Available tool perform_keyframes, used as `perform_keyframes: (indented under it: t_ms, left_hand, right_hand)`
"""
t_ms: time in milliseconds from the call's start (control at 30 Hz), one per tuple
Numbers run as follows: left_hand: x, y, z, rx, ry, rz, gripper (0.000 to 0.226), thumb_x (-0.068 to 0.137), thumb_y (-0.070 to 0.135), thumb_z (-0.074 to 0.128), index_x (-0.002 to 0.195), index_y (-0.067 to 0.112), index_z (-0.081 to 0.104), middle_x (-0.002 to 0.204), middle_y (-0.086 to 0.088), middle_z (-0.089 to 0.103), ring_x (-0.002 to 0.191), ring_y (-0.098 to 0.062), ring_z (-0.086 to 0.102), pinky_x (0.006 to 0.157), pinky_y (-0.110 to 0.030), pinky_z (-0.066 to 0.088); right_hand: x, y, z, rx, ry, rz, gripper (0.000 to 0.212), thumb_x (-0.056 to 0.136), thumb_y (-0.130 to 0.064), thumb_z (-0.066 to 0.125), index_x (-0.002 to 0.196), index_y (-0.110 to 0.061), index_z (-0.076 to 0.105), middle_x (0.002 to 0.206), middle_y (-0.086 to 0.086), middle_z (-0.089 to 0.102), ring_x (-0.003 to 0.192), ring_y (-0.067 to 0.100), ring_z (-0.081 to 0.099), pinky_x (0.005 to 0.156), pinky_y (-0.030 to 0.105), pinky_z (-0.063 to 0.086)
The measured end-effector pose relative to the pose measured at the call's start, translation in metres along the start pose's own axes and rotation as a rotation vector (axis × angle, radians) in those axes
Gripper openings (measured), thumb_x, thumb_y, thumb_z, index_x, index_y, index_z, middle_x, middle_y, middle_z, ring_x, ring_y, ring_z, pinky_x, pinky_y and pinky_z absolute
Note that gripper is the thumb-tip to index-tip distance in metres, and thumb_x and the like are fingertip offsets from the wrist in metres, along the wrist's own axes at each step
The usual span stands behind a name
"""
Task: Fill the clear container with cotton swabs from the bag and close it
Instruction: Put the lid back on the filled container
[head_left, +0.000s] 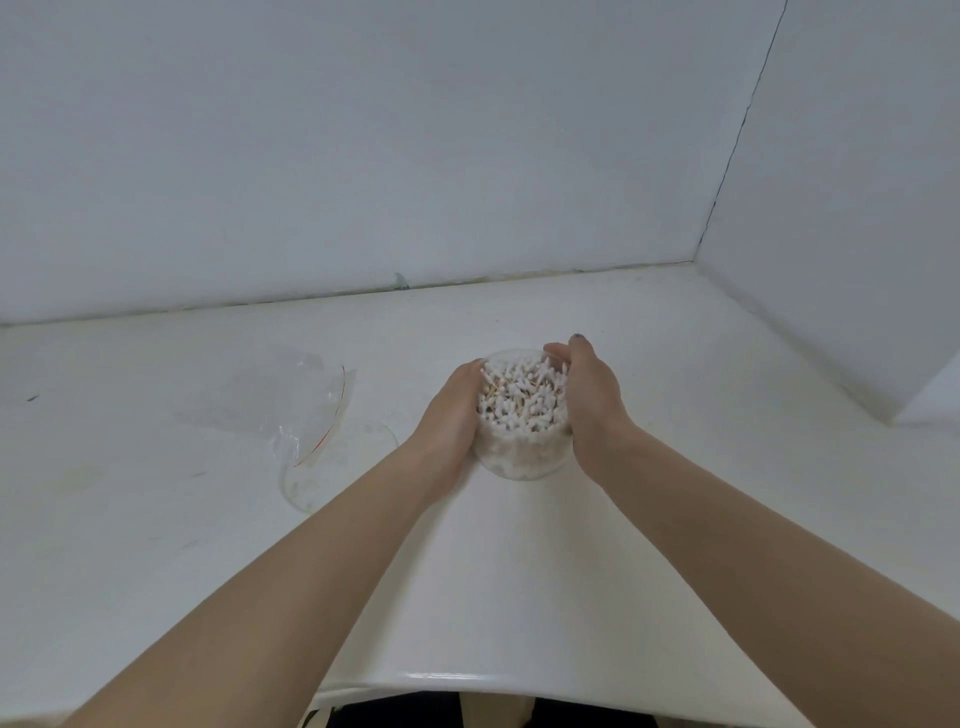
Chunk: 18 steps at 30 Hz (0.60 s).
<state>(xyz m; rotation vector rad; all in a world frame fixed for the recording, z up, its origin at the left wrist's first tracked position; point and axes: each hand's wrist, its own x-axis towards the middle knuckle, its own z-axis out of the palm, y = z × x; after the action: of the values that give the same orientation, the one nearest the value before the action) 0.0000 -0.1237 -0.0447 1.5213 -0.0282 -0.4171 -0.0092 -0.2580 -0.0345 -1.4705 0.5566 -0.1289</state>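
A white counter (519, 571) runs back to a pale wall (363, 156), which meets a second wall (857, 208) in a corner at right; the seam along the back edge looks grimy. Mid-counter stands the container (524, 457), lidless and packed with swabs (522, 397). The left hand (449, 415) and right hand (592, 400) cup its sides, fingers curled round it. The empty bag (291, 400) lies to the left, over a clear lid (301, 488).
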Motion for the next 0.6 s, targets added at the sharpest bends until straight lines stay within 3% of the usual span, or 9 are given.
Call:
perform_keyframes:
  t_ms: [133,233,300,367,467,533,600]
  left_hand:
    - [0.005,0.001,-0.001,0.008,0.077,-0.010,0.034,0.102,0.010,0.038,0.116,0.024,0.066,0.119,-0.003,0.075,0.112,-0.021,0.072,0.106,-0.044,0.054]
    - [0.004,0.007,-0.003,0.050,0.098,-0.020,0.035,0.100,0.008,0.038,0.111,0.025,0.067,0.118,-0.003,0.075,0.107,-0.020,0.072,0.104,-0.043,0.055]
    - [0.006,0.013,-0.011,0.106,0.121,-0.032,0.032,0.102,0.017,0.040,0.093,0.022,0.071,0.101,-0.001,0.080,0.097,-0.022,0.075,0.098,-0.041,0.057]
    - [0.009,0.018,-0.025,0.167,0.176,-0.047,0.030,0.100,0.027,0.040,0.085,0.015,0.063,0.100,-0.011,0.079,0.099,-0.030,0.074,0.095,-0.046,0.055]
    - [0.009,0.023,-0.050,0.157,0.257,-0.072,0.027,0.101,0.034,0.038,0.089,0.016,0.053,0.093,-0.010,0.068,0.094,-0.028,0.067,0.085,-0.039,0.047]
    - [0.004,0.027,-0.061,0.102,0.281,-0.116,0.036,0.106,0.040,0.039,0.096,0.013,0.061,0.099,-0.007,0.072,0.094,-0.027,0.069,0.090,-0.037,0.050]
    - [-0.003,0.027,-0.070,0.086,0.285,-0.146,0.041,0.107,0.043,0.039,0.101,0.014,0.067,0.100,-0.008,0.076,0.091,-0.027,0.072,0.084,-0.035,0.054]
  right_hand:
    - [-0.011,0.002,0.013,0.010,0.043,0.006,0.055,0.090,-0.054,0.029,0.122,-0.027,0.064,0.121,-0.003,0.068,0.115,0.021,0.063,0.106,0.046,0.046]
    - [-0.010,0.004,0.023,0.039,0.093,0.009,0.049,0.087,-0.054,0.027,0.099,-0.026,0.066,0.116,0.001,0.071,0.111,0.024,0.064,0.104,0.046,0.047]
    - [-0.015,0.006,0.033,0.035,0.097,0.009,0.050,0.086,-0.053,0.026,0.097,-0.022,0.064,0.116,0.007,0.071,0.111,0.029,0.065,0.105,0.048,0.047]
    - [-0.024,0.006,0.043,0.047,0.071,0.007,0.054,0.091,-0.048,0.026,0.113,-0.015,0.063,0.118,0.009,0.068,0.112,0.030,0.063,0.105,0.047,0.047]
    - [-0.033,0.008,0.055,0.105,-0.003,0.084,0.061,0.089,-0.053,0.028,0.124,-0.016,0.061,0.124,0.006,0.067,0.116,0.028,0.062,0.107,0.046,0.045]
    - [-0.033,0.016,0.065,0.148,-0.054,0.125,0.065,0.085,-0.056,0.029,0.122,-0.017,0.065,0.124,0.005,0.068,0.117,0.027,0.063,0.109,0.046,0.045]
    - [-0.042,0.019,0.074,0.123,-0.098,0.125,0.065,0.083,-0.058,0.028,0.117,-0.018,0.067,0.121,0.004,0.069,0.115,0.027,0.062,0.109,0.046,0.044]
